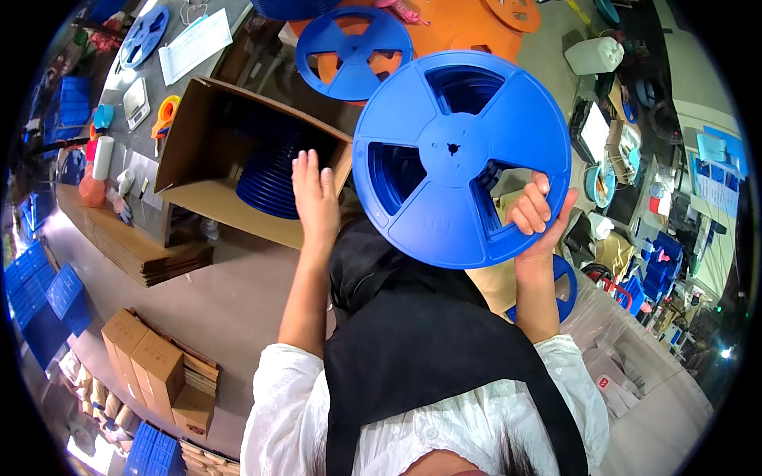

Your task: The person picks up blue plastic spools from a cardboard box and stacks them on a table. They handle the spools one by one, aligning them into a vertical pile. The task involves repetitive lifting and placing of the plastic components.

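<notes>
My right hand [533,213] grips a big blue plastic reel [456,147] by its right side, fingers hooked through a cut-out and thumb outside the rim. Through the reel's windows more blue layers show behind it, so it looks like a stack. My left hand [316,198] is raised with its fingers stretched out, holding nothing. It overlaps the near right side of an open cardboard box [238,208]; whether it touches the box or its contents I cannot tell. Inside the box lies a row of blue reels [270,182], edges showing.
Another blue reel [355,51] lies at the far side by an orange surface [452,30]. At left, a grey table [127,147] carries a scale [136,103], tape dispenser [165,117] and papers [195,47]. Flattened cardboard [131,246] and brown cartons [151,361] stand at lower left.
</notes>
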Demonstrator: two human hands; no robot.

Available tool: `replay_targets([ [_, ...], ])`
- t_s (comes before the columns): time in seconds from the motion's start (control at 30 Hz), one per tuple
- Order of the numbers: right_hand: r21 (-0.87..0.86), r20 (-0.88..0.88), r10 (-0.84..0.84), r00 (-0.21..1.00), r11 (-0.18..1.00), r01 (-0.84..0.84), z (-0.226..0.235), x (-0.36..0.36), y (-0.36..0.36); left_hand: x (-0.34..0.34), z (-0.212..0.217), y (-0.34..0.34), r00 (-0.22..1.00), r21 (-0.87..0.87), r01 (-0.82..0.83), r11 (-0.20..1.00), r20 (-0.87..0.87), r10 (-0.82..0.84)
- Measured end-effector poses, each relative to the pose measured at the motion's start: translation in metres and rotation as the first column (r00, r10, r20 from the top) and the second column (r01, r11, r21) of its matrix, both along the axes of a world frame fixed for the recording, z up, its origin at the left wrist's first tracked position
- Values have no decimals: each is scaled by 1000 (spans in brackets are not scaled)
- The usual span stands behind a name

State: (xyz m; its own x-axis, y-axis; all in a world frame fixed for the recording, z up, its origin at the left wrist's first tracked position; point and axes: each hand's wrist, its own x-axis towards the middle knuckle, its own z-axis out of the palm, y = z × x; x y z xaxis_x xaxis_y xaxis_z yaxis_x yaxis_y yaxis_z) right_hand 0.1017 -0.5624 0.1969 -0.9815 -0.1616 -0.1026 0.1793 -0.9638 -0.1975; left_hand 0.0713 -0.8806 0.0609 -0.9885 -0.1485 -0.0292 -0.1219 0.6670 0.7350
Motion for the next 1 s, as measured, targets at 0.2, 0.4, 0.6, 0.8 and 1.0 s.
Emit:
replay_targets([
  [0.2,251,-6,128,992,960,-122,1,-5,-25,14,79,84,955,358,244,901,76,-288],
  [0.4,699,239,71,968,680,-222,29,-4,-72,17,63,70,901,935,-250,253,320,-292],
  [0.6,705,370,-24,929,658,-264,11,8,-34,21,71,9,920,618,-381,-688,177,-350],
  [0.8,766,431,-99,897,565,-306,2,18,-31,20,76,-4,951,546,-302,-781,114,-288],
  [1.0,712,535,-235,812,643,-283,-3,18,-25,5,69,-5,948,553,-317,-770,157,-277],
])
